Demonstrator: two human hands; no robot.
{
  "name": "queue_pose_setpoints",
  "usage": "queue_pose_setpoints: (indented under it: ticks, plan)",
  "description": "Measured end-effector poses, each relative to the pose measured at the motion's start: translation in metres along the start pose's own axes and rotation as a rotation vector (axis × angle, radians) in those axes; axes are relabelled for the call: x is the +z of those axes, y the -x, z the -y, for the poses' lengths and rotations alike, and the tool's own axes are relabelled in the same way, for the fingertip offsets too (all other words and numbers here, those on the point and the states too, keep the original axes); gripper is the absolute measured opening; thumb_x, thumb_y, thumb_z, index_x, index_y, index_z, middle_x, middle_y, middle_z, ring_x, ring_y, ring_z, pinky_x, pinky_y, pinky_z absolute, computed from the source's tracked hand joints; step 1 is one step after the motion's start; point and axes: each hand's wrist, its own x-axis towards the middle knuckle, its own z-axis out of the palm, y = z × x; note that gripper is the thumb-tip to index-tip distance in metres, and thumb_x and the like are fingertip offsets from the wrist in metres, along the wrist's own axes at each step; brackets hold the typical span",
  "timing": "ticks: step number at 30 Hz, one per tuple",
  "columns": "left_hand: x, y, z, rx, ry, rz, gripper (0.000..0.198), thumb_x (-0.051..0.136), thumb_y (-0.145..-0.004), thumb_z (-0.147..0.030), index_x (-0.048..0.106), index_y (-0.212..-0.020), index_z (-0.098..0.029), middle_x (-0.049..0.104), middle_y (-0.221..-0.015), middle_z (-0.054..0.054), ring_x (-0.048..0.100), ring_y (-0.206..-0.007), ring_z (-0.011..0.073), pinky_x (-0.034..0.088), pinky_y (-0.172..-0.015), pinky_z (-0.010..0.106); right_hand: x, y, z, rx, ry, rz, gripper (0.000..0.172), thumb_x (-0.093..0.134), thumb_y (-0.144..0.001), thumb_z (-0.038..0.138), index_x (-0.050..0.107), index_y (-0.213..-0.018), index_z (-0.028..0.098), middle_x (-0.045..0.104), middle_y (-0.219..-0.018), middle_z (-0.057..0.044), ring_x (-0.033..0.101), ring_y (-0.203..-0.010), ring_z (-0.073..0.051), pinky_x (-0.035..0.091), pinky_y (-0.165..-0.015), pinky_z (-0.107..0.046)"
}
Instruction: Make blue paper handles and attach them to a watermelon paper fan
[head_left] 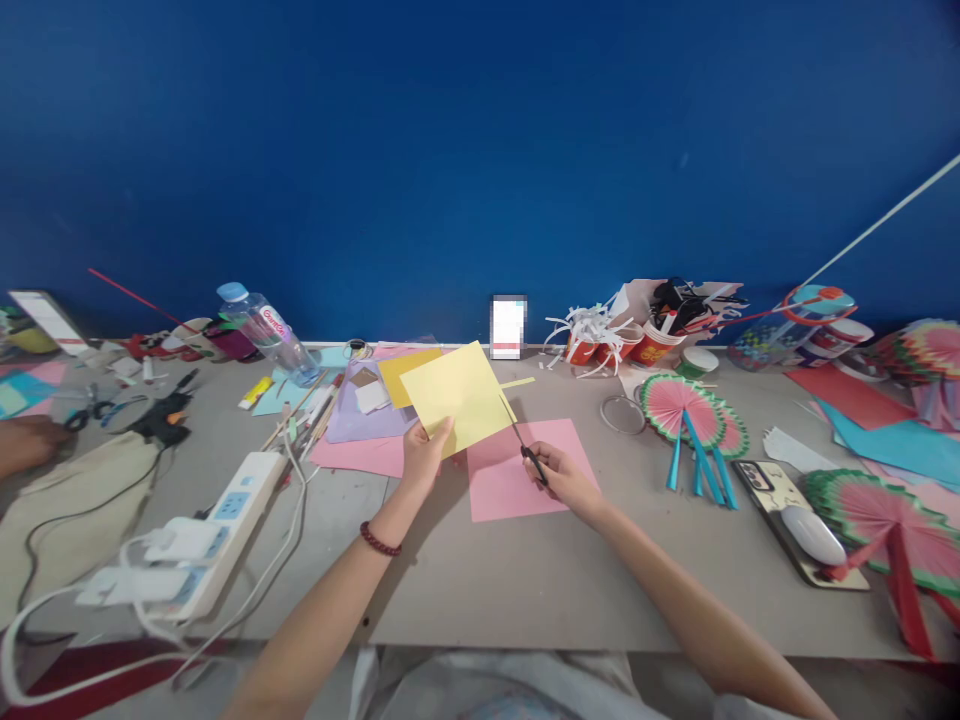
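Note:
My left hand (427, 450) is closed on the lower left corner of a yellow paper sheet (461, 395), its thumb on top. Black-handled scissors (530, 457) are in my right hand (555, 475), with the blades at the sheet's right edge. Beneath them a pink sheet (506, 490) lies flat on the table. A thin yellow strip (517, 383) shows just beyond the sheet's right side. Behind the held sheet, to the left, is a darker yellow sheet (394, 375).
A power strip (232, 520) with white cables lies at the left, near a plastic bottle (274, 335). Pink paper fans (682, 408), a phone (757, 480) and a mouse (812, 535) are at the right. Another person's hand (34, 445) shows at the far left.

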Motion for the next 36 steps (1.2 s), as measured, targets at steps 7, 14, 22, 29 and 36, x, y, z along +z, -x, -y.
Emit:
queue_pose_setpoints:
  ticks: [7, 14, 22, 29, 36]
  plan:
    - [0.0003, 0.0009, -0.0023, -0.008, -0.005, -0.006, 0.043, 0.077, -0.060, -0.041, 0.070, -0.091, -0.012, 0.073, -0.084, 0.010, 0.067, -0.064, 0.0203, 0.051, -0.053, 0.027, 0.0001, 0.0002, 0.0007, -0.011, 0.014, 0.001, 0.034, 0.058, -0.075, 0.052, 0.047, -0.080, 0.021, 0.046, -0.061, 0.006, 0.033, -0.045, -0.005, 0.022, -0.039, -0.018]
    - [-0.0008, 0.0003, -0.0010, -0.008, 0.002, 0.010, 0.044, 0.077, -0.061, -0.042, 0.069, -0.092, -0.012, 0.073, -0.085, 0.010, 0.066, -0.062, 0.0193, 0.049, -0.049, 0.026, 0.0008, 0.0006, 0.0024, -0.001, 0.019, -0.004, 0.033, 0.059, -0.074, 0.052, 0.047, -0.078, 0.021, 0.045, -0.060, 0.005, 0.034, -0.046, -0.006, 0.022, -0.039, -0.017]
    - [-0.0007, 0.0001, -0.0005, -0.015, -0.007, 0.014, 0.044, 0.077, -0.060, -0.042, 0.069, -0.091, -0.012, 0.073, -0.080, 0.009, 0.065, -0.056, 0.0189, 0.049, -0.046, 0.027, 0.0025, 0.0022, 0.0071, 0.004, 0.028, -0.021, 0.032, 0.059, -0.074, 0.050, 0.047, -0.076, 0.021, 0.045, -0.060, 0.005, 0.036, -0.048, -0.006, 0.023, -0.040, -0.018]
    - [-0.0010, -0.0001, -0.0001, -0.016, -0.016, -0.004, 0.043, 0.077, -0.060, -0.042, 0.070, -0.091, -0.012, 0.073, -0.082, 0.010, 0.066, -0.059, 0.0205, 0.050, -0.047, 0.028, 0.0023, 0.0016, 0.0055, -0.015, 0.014, -0.020, 0.033, 0.059, -0.074, 0.051, 0.048, -0.076, 0.021, 0.045, -0.060, 0.005, 0.037, -0.048, -0.007, 0.024, -0.040, -0.019]
    - [0.0001, 0.0005, -0.0024, -0.022, 0.010, -0.015, 0.044, 0.079, -0.058, -0.040, 0.070, -0.092, -0.013, 0.073, -0.084, 0.010, 0.068, -0.070, 0.0233, 0.053, -0.053, 0.029, 0.0014, 0.0012, 0.0039, -0.007, 0.010, -0.017, 0.031, 0.059, -0.074, 0.051, 0.048, -0.077, 0.021, 0.046, -0.060, 0.005, 0.038, -0.049, -0.007, 0.023, -0.041, -0.019]
